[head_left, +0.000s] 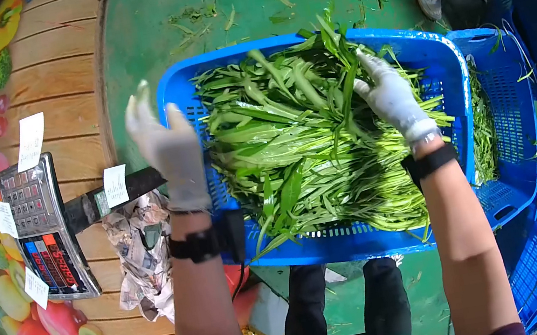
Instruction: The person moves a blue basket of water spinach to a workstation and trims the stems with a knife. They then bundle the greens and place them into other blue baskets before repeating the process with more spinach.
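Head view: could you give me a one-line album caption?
Gloved right hand rests on greens in a blue basket; left hand lifted, open.

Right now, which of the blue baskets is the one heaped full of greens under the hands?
The large blue basket at centre, heaped with leafy greens; the right hand rests on them.

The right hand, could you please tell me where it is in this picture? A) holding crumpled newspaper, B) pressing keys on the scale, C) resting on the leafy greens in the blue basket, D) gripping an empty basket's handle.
C: the gloved right hand lies on top of the leafy greens heaped in the blue basket, while the left hand is raised beside the basket's edge.
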Available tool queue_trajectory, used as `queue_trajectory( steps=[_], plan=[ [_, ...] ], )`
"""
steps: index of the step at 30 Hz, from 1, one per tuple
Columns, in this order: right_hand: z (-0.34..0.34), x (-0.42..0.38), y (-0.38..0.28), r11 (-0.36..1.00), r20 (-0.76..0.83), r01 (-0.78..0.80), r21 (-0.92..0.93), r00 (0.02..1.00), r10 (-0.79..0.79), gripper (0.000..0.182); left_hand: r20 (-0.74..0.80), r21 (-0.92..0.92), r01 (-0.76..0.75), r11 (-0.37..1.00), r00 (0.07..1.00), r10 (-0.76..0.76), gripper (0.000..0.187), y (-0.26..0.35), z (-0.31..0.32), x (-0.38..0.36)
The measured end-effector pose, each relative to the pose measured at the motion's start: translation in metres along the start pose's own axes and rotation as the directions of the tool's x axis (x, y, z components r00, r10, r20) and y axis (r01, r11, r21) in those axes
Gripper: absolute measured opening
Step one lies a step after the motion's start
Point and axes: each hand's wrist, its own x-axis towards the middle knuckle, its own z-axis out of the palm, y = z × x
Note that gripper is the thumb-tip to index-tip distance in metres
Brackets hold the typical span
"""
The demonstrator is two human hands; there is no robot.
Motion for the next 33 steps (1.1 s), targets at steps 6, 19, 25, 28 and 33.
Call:
queue_trajectory(
  steps=[6, 19, 25, 28, 33],
  plan=[
    [-0.036, -0.123, -0.045, 0.985, -0.142, 0.158, -0.073, 0.976, -0.167, 0.045, 0.264, -0.027, 0.396, 0.918, 0.888, -0.375, 0.029, -0.028, -0.033, 0.014],
    [0.015, -0.048, 0.003, 0.888, 0.043, 0.152, 0.433, 0.981, -0.19, 0.05, 0.974, -0.129, -0.147, 0.981, 0.165, 0.153, 0.048, 0.118, -0.081, -0.184],
    [-0.064, -0.114, -0.027, 0.964, -0.153, 0.052, 0.261, 0.988, -0.012, 0.024, 0.85, -0.073, -0.227, 0.971, 0.496, 0.18, 0.04, 0.128, -0.11, -0.162],
    [-0.045, -0.17, -0.014, 0.99, 0.108, 0.124, 0.072, 0.985, -0.131, 0.025, 0.948, -0.17, -0.198, 0.965, 0.233, 0.215, 0.04, 0.139, -0.108, -0.176],
    [-0.008, -0.217, -0.009, 0.899, 0.468, 0.344, -0.271, 0.863, -0.19, 0.048, 0.974, -0.171, -0.241, 0.955, 0.105, 0.2, 0.057, 0.116, -0.069, -0.198]
  ],
)
